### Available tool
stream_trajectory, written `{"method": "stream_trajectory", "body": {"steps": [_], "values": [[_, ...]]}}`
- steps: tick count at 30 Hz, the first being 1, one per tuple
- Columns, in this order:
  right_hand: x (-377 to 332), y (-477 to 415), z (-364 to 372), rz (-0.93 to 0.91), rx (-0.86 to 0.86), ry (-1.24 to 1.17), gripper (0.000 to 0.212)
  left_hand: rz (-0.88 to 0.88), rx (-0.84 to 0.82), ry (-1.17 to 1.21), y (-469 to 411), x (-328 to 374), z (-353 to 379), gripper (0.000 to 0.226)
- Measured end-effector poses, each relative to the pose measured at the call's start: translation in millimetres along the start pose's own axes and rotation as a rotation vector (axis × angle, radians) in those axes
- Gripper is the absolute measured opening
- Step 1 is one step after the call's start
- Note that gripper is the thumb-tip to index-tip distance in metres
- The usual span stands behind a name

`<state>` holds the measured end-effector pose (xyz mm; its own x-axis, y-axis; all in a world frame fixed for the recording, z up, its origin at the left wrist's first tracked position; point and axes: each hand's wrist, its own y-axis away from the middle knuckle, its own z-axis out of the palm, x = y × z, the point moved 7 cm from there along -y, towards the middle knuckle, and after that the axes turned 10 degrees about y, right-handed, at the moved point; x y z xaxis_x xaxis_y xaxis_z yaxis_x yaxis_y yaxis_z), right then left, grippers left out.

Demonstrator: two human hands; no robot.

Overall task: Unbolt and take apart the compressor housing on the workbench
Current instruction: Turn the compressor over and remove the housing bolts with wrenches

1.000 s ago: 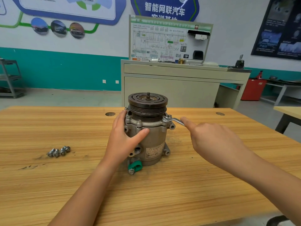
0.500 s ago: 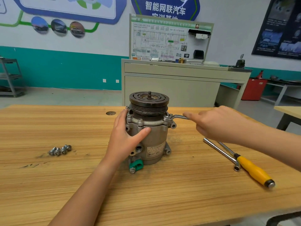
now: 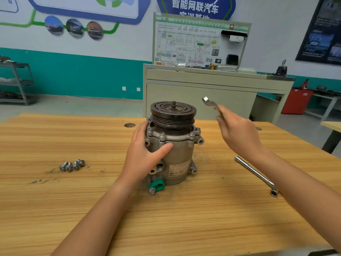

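The left hand [image 3: 147, 156] grips the upright compressor [image 3: 175, 145] on the workbench [image 3: 55, 200]; the right hand [image 3: 238, 133] holds a ring spanner [image 3: 210, 104] raised beside the pulley [image 3: 173, 113]

2 slender bare forearms [image 3: 103, 215]; left hand [image 3: 145, 157] and right hand [image 3: 238, 134] bare too.

compressor [image 3: 177, 154] upright, pulley on top | flange bolts [image 3: 162, 134] seated | loose bolts [image 3: 72, 165] clustered left

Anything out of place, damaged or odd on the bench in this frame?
Nothing stands out. The compressor stands upright, gripped by the left hand; the right hand holds the wrench in the air. Loose bolts lie grouped on the workbench; a socket wrench lies flat at the right.
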<state>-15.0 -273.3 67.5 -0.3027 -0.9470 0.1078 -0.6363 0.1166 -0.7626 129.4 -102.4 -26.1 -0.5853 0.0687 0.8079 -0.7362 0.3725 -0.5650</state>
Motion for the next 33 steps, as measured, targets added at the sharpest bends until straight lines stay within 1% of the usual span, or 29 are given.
{"method": "stream_trajectory", "body": {"steps": [2,3,6,7,11,15,19,21,27,30,33], "values": [[-6.0,22.3,-17.7,-0.060,-0.001,0.045,0.037,-0.003,0.005,-0.005,0.2,-0.1,0.0,0.100],[-10.3,32.5,-24.1,-0.095,-0.033,0.081,0.040,-0.002,0.005,-0.004,0.5,0.2,0.0,0.099],[-14.6,50.0,-24.9,-0.091,-0.297,0.243,0.051,0.006,0.003,0.001,1.3,1.3,-0.1,0.094],[-15.2,52.1,-22.5,-0.077,-0.349,0.297,0.053,0.007,0.003,0.000,1.3,1.3,0.0,0.092],[-30.1,44.3,-23.5,-0.042,-0.452,0.410,0.062,0.009,0.005,-0.002,1.8,2.0,0.2,0.090],[-54.7,36.6,-28.2,-0.070,-0.605,0.586,0.068,0.010,0.005,-0.003,1.5,1.5,0.3,0.088],[-82.1,35.9,-26.3,-0.111,-0.723,0.654,0.067,0.013,0.011,-0.004,1.9,3.3,0.1,0.087],[-84.8,33.7,-25.2,-0.153,-0.730,0.671,0.065,0.012,0.010,-0.003,2.5,4.6,0.4,0.088],[-48.0,36.4,-23.8,-0.252,-0.599,0.694,0.068,0.001,0.000,0.006,2.3,2.5,0.1,0.093],[-20.0,20.9,-13.1,-0.239,-0.512,0.653,0.054,-0.009,0.006,0.005,2.4,1.5,0.7,0.096],[-14.7,-1.5,6.9,-0.312,-0.358,0.532,0.038,-0.010,0.003,0.015,2.0,1.6,0.4,0.097]]}}
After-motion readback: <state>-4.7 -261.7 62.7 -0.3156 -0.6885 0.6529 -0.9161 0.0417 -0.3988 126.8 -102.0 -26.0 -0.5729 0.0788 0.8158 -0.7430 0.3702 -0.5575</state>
